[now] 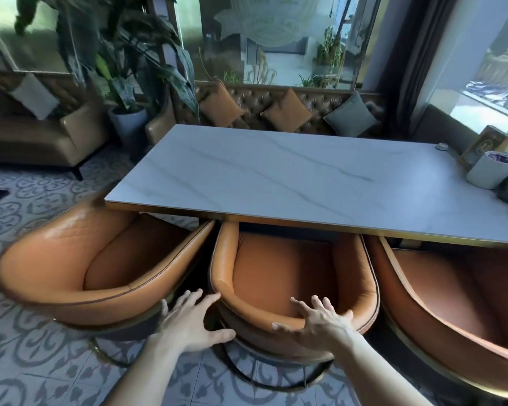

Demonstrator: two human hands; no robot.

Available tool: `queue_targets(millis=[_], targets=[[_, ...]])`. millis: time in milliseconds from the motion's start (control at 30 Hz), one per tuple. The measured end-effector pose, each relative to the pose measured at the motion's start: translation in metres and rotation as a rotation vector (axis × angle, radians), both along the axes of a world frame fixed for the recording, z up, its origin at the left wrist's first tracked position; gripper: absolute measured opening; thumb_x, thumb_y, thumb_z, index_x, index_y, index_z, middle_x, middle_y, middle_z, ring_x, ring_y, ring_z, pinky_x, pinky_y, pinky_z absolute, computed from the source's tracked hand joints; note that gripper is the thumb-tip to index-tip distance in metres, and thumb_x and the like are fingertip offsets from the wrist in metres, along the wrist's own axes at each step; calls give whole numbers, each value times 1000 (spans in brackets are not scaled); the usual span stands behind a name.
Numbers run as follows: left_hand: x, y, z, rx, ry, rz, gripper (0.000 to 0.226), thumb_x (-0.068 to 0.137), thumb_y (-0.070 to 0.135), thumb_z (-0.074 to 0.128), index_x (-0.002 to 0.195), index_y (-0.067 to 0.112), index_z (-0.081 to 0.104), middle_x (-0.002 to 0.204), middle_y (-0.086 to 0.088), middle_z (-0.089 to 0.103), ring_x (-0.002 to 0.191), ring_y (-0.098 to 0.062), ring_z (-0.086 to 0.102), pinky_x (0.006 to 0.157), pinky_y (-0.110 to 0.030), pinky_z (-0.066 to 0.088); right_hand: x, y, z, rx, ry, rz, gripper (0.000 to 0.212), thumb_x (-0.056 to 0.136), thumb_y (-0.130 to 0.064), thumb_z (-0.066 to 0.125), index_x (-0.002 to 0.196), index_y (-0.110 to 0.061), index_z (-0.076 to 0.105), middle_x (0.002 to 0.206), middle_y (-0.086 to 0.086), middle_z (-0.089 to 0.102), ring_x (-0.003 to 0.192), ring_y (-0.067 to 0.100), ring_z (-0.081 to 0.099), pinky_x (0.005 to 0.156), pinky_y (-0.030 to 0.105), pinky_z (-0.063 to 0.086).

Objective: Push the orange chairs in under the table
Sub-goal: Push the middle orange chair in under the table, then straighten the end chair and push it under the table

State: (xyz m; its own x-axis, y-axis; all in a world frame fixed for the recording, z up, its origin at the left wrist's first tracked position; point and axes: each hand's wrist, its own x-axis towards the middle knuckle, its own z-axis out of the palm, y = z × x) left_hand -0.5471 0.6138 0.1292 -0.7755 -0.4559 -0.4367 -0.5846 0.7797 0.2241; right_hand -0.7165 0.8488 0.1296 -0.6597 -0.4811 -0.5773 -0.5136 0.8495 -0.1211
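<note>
The table (276, 177) hides the three chairs' fronts, the frame's edge at three o'clock cuts the right chair (458, 288), and the plant (123, 54) at eleven o'clock is blurred.

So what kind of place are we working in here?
Probably a cafe or restaurant: a long white marble-look table, a brown tufted leather bench with cushions under big windows, and matching orange leather tub chairs.

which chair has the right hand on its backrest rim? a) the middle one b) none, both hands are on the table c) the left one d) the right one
a, the right hand is spread over the top rim of the middle orange chair, with the left hand open beside that chair's left corner.
</note>
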Motion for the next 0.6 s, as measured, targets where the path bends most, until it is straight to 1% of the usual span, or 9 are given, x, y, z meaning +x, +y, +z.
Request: queue_targets(millis=[67, 200, 300, 367, 433, 500, 533, 600], targets=[[28, -24, 7, -1, 16, 17, 111, 54, 97, 44, 149, 51, 10, 165, 5, 4, 150, -21, -2, 116, -61, -3, 25, -23, 9, -3, 31, 12, 120, 51, -111, 21, 155, -53, 14, 169, 2, 13, 154, 27, 7, 110, 78, 12], [91, -81, 19, -17, 64, 62, 110, 55, 95, 46, 149, 52, 10, 164, 6, 2, 150, -20, -1, 116, -61, -1, 79, -82, 23, -24, 67, 42, 120, 52, -111, 18, 157, -53, 8, 172, 4, 1, 156, 29, -1, 112, 79, 9], [140, -125, 25, -54, 94, 93, 111, 54, 96, 46, 149, 50, 11, 164, 7, 3, 149, -20, 1, 116, -62, -1, 122, -127, 28, -78, 104, 75, 116, 58, -108, 20, 158, -51, 7, 172, 5, 0, 156, 28, -2, 113, 77, 8], [172, -151, 26, -58, 96, 116, 120, 47, 102, 40, 150, 49, 10, 164, 6, 2, 149, -20, 0, 116, -63, -1, 147, -156, 29, -103, 112, 110, 118, 56, -109, 20, 158, -51, 6, 172, 5, -1, 156, 29, -3, 112, 78, 6], [202, -173, 25, -56, 112, 133, 129, 35, 105, 28, 150, 50, 9, 164, 5, 1, 149, -21, 0, 116, -63, -2, 169, -184, 25, -112, 112, 147, 121, 54, -110, 18, 158, -49, 5, 172, 4, -2, 156, 29, -4, 112, 79, 5], [228, -196, 21, -57, 147, 162, 131, 32, 105, 24, 150, 50, 9, 164, 5, 1, 149, -23, 0, 115, -64, -1, 189, -212, 21, -121, 121, 182, 123, 53, -111, 16, 158, -49, 4, 172, 4, -3, 156, 30, -5, 112, 79, 6], [238, -207, 19, -53, 165, 178, 130, 33, 105, 25, 150, 50, 9, 164, 5, 1, 149, -23, 1, 116, -63, 0, 197, -226, 20, -124, 124, 198, 123, 52, -111, 16, 158, -49, 3, 172, 4, -3, 156, 29, -6, 113, 79, 7], [255, -228, 14, -41, 205, 209, 125, 40, 104, 33, 150, 50, 8, 164, 4, 1, 149, -24, 0, 116, -61, 4, 210, -252, 17, -123, 118, 228, 123, 52, -110, 18, 158, -50, 2, 172, 5, -3, 156, 29, -6, 113, 78, 6]])
